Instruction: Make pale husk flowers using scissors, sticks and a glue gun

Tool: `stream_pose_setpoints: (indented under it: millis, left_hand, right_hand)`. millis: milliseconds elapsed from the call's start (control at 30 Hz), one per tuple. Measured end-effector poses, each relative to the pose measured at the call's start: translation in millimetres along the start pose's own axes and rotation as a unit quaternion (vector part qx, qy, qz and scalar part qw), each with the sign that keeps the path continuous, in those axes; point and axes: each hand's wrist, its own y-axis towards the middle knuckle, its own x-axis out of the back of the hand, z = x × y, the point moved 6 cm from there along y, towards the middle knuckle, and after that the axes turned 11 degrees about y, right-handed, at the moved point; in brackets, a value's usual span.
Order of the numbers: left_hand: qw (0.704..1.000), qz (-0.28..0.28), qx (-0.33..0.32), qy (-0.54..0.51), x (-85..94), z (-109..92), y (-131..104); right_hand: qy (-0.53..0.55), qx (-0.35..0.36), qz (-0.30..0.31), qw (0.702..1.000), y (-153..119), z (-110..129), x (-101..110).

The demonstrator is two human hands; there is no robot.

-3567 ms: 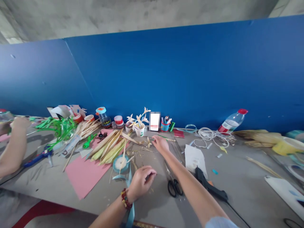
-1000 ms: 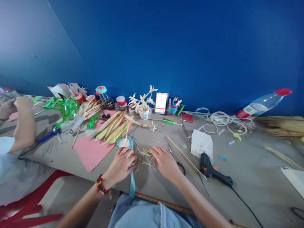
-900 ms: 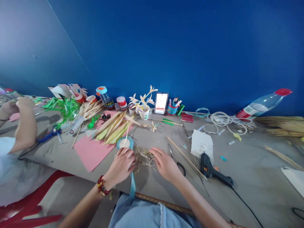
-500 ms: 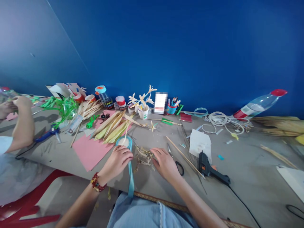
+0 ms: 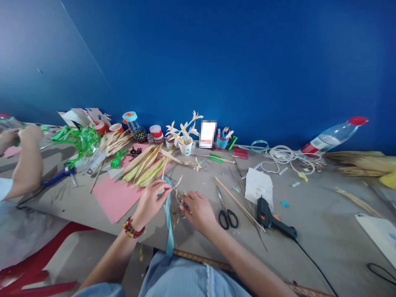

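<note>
Both hands have shifted over the last half second: the left hand (image 5: 152, 198) has drawn up and pinches a thin, curved husk strip (image 5: 178, 183), while the right hand (image 5: 199, 209) has slid leftward, leaving the black-handled scissors (image 5: 222, 202) fully uncovered. On the left, thumb and forefinger are closed on the strip, its pale free end pointing up and toward the right, over the gray tabletop (image 5: 198, 243). On the right, the fingers curl down onto the small dry husk scraps (image 5: 178, 198); whether they grip any of them I cannot tell. That loose tangle lies between the hands, just beside the light-blue ribbon (image 5: 169, 235), which trails to the table's near edge. Larger corn husks (image 5: 148, 165) lie beyond the left hand, partly over pink paper (image 5: 111, 202); the scissors, a slim wooden stick (image 5: 238, 202) and a black glue gun (image 5: 274, 220) lie on the right. My reading is that scraps are being picked through and gathered, and continuing would call for keeping the strip lightly pinched while the right fingers close round the tangle without catching the ribbon.
</note>
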Motion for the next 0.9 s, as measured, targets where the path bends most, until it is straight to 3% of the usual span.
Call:
stream_pose_setpoints:
  millis: [167, 300, 467, 633, 700, 800, 900]
  left_hand:
    - [0.998, 0.003, -0.016, 0.056, -10.6, -5.2, 3.4]
    - [0.997, 0.003, -0.017, 0.08, -14.4, -0.8, 5.8]
    - [0.996, 0.014, -0.02, 0.085, -20.8, 2.8, 17.8]
    - [0.99, 0.068, -0.06, 0.11, -36.6, -10.1, 28.1]
    - [0.995, 0.062, -0.053, 0.061, -37.4, -20.6, 28.7]
    - [0.993, 0.063, -0.014, -0.1, -37.1, -42.5, 25.5]
    - [0.959, 0.143, 0.024, -0.243, -47.5, -68.0, 19.5]
  right_hand:
    - [0.077, -0.026, -0.025, 0.996, 16.7, -0.1, -11.7]
    - [0.209, -0.048, -0.053, 0.975, 13.7, -12.6, -2.3]
    - [0.406, -0.124, -0.111, 0.899, -10.1, -37.5, 21.7]
    - [0.552, -0.164, -0.142, 0.805, -30.8, -48.3, 40.8]
    - [0.586, -0.173, -0.153, 0.776, -34.5, -50.6, 44.0]
    - [0.624, -0.175, -0.166, 0.744, -36.8, -51.0, 45.6]
    - [0.647, -0.168, -0.171, 0.724, -38.3, -46.9, 46.5]
